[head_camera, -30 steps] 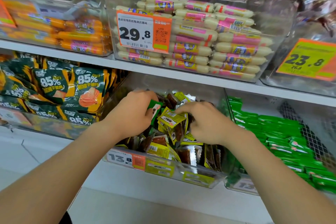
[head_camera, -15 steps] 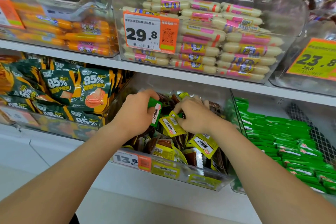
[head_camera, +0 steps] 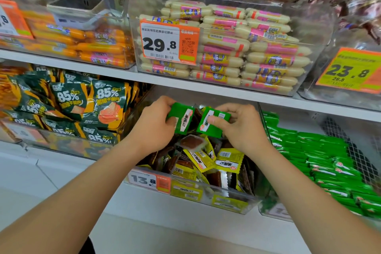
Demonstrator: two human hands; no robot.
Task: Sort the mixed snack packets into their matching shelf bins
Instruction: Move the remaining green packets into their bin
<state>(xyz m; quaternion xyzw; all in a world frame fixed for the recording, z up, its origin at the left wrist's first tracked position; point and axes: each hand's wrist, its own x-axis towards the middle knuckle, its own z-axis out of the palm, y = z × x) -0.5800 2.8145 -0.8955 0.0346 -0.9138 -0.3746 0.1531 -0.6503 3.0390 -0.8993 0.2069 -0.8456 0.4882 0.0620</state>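
Above the clear middle bin [head_camera: 206,189] runs a white shelf board [head_camera: 115,74]. On that board, directly over the middle bin, stands the biggest container, a clear tub [head_camera: 313,27] stacked with cream-and-pink sausage sticks [head_camera: 266,62]. Right of the middle bin, touching its side, a second clear bin [head_camera: 266,206] is packed with rows of bright green packets [head_camera: 321,156]. Left of the middle bin sit dark green pouches [head_camera: 107,105] printed "85%". Above and to the left of the bin, orange sausages [head_camera: 99,47] fill another tub.

The middle bin itself holds a loose heap of yellow snack packets [head_camera: 228,160], some showing brown contents through clear windows.

Three orange price tags come next: "29.8" [head_camera: 165,44] above the middle bin, "23.8" [head_camera: 348,72] above and to its right, and "13.8" [head_camera: 148,180] on its own front wall.

Both bare forearms reach in over the front wall of the bin. The left hand [head_camera: 152,128] has its fingers curled round the left edge of one green packet [head_camera: 181,117], which it holds upright over the heap. The right hand [head_camera: 243,128] pinches a second green packet [head_camera: 214,121], thumb pressed on its printed face. The two packets hang just beside each other above the back of the middle bin; whether they touch is unclear.
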